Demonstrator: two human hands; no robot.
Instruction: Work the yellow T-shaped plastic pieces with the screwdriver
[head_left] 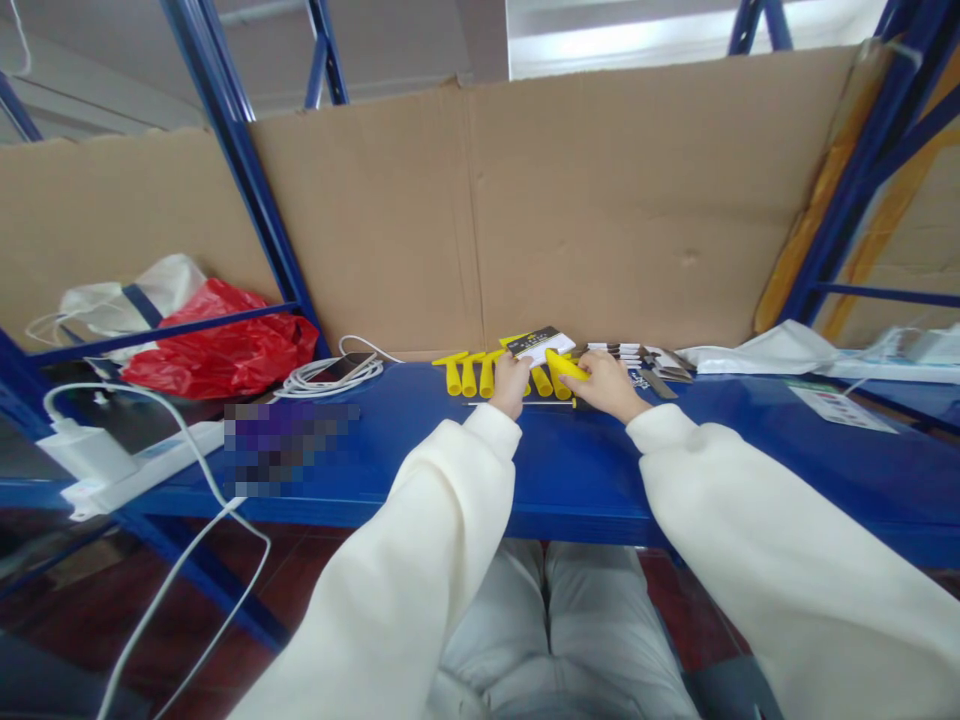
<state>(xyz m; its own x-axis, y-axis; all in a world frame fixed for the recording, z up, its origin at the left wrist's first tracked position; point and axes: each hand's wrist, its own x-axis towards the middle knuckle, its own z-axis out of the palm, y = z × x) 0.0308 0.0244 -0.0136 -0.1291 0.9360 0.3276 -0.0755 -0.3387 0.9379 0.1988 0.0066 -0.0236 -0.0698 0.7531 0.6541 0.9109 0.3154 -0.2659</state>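
My left hand (511,383) is closed on a small black-and-white printed card (540,345), held tilted above the blue shelf (570,460). My right hand (609,384) is closed on a yellow plastic handle (564,366) that it holds against the card. A row of similar yellow handles (469,372) lies on the shelf just left of my left hand. A stack of more printed cards (645,358) lies just right of my right hand. Both arms wear white sleeves.
A cardboard sheet (525,200) backs the shelf. At the left lie a coiled white cable with a phone (334,372), a red plastic bag (225,345), a white bag (127,300) and a power strip (90,460). White packets (772,352) lie at the right.
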